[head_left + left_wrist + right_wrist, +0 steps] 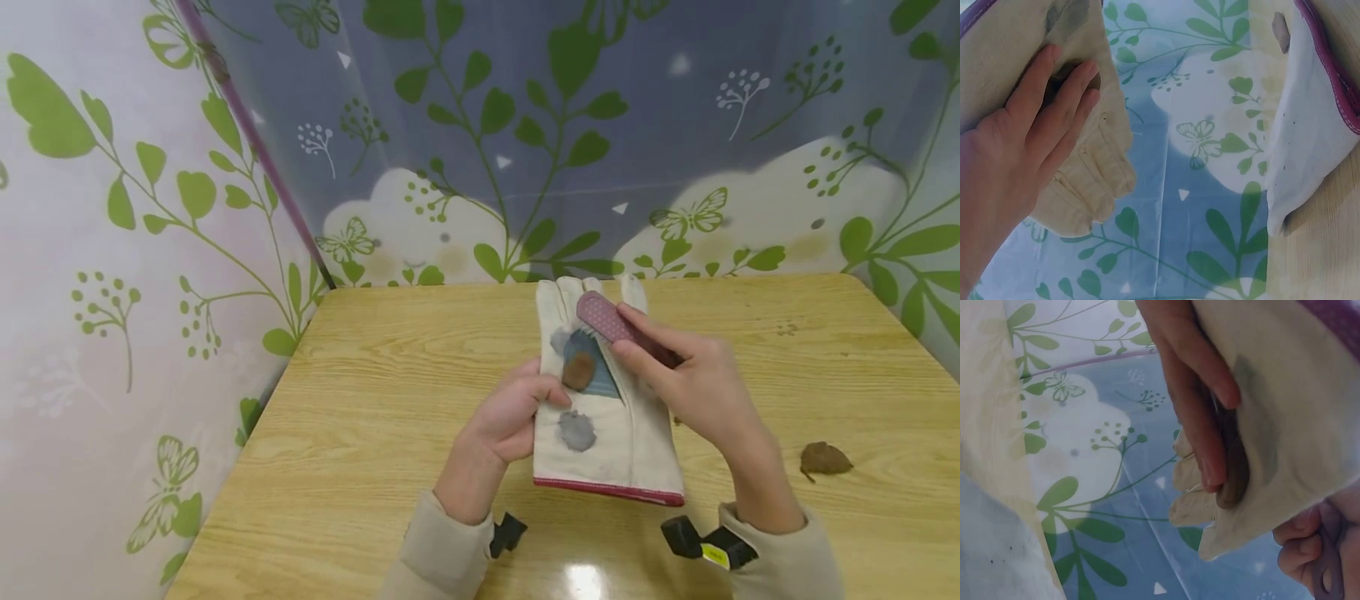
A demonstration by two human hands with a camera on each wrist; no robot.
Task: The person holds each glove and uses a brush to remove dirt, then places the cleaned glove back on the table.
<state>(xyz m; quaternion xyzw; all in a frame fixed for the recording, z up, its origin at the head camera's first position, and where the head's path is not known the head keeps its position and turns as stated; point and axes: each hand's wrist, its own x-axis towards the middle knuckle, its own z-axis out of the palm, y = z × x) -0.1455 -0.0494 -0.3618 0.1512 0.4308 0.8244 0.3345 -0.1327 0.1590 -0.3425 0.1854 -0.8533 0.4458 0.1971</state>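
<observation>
You seem to be in a screened-off booth, as leaf-printed sheeting lines the left, far and right edges of your wood-grain surface, a purple strip meeting its far left corner

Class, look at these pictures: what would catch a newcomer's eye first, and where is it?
The pale glove near the middle, held in the left hand, would probably strike first, with its blue patch. Over it, the right hand holds a dotted pink item. Behind the table hangs a backdrop printed with green leaves.
</observation>
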